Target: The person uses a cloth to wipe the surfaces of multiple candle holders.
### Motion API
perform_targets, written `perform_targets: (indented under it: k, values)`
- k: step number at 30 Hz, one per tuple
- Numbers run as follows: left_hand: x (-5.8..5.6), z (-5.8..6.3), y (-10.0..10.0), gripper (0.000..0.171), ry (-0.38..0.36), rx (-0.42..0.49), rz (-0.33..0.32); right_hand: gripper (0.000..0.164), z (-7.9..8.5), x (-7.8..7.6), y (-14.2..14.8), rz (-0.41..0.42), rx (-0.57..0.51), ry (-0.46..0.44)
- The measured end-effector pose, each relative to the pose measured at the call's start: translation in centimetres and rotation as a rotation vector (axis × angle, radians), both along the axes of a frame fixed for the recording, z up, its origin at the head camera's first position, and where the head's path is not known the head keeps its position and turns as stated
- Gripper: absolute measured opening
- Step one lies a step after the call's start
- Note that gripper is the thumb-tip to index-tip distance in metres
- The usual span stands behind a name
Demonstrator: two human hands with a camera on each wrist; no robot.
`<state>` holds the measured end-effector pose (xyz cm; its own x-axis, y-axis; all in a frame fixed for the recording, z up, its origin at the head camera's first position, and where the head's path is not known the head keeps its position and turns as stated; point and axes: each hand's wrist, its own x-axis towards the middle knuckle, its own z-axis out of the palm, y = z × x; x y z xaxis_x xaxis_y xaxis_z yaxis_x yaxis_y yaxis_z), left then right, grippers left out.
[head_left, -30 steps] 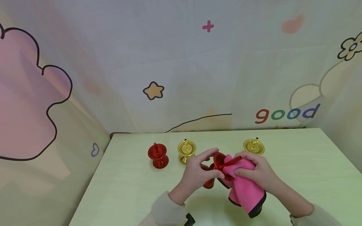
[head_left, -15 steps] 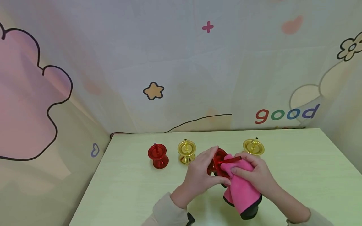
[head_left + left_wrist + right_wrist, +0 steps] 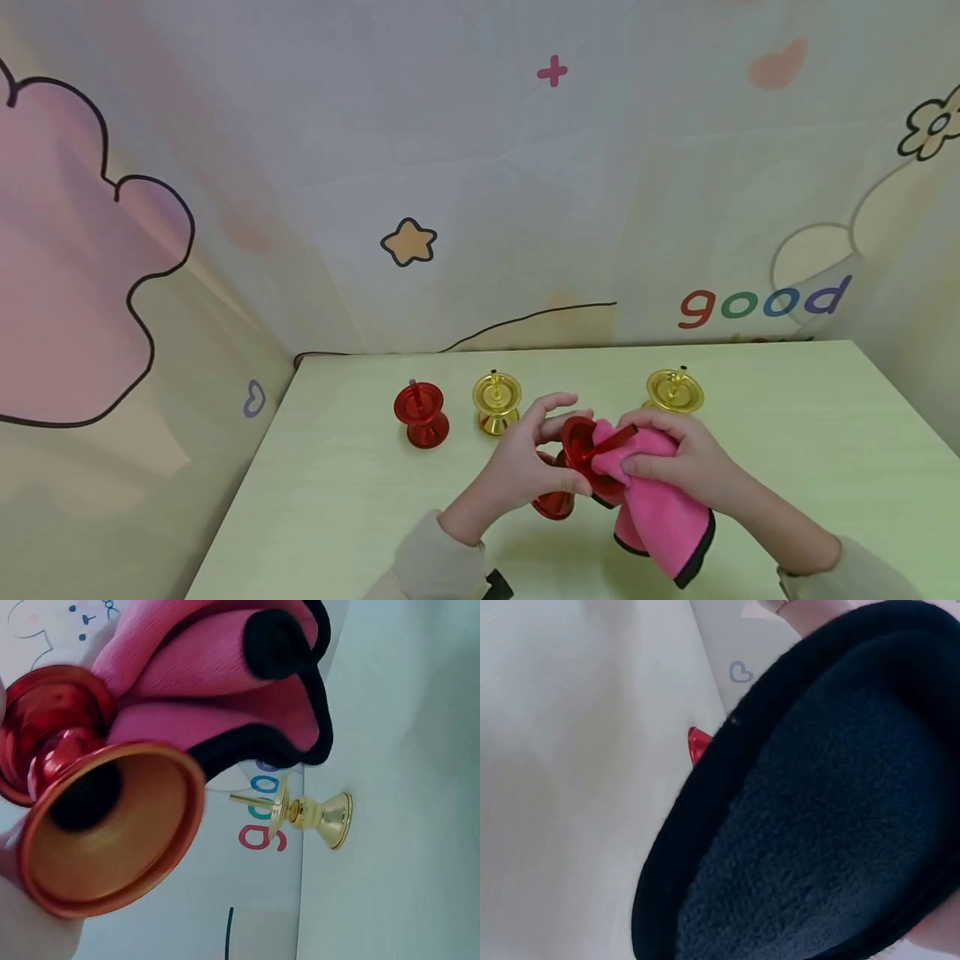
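My left hand (image 3: 517,468) holds a shiny red candle holder (image 3: 553,505) tilted, its dish and spike facing right, with thumb and fingers at the dish. In the left wrist view the hollow flared base of the red candle holder (image 3: 135,840) faces the camera. My right hand (image 3: 686,467) pinches a bunched pink cloth (image 3: 663,521) with black edging against the inside of the dish, beside the spike. The cloth (image 3: 217,667) hangs beyond the candle holder in the left wrist view. Its dark underside fills much of the right wrist view, hiding most of the work.
Another red candle holder (image 3: 422,412) stands at the back left of the pale table (image 3: 337,500), beside a gold one (image 3: 497,400). A second gold candle holder (image 3: 675,388) stands behind my right hand. A printed cloth backdrop (image 3: 487,167) rises behind the table.
The red candle holder first turned upward under my left fingers, then tipped back, its base showing lower now. The pink cloth swung slightly left, then right, with my right hand still pinching it.
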<state>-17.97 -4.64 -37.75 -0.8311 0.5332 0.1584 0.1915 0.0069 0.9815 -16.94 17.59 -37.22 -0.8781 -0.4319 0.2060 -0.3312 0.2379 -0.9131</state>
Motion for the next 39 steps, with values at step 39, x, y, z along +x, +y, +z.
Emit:
perform_targets:
  k: [39]
  values:
    - [1.2, -0.4, 0.4, 0.060, 0.646, -0.172, 0.224, 0.026, 1.1, 0.5, -0.4, -0.162, 0.033, -0.009]
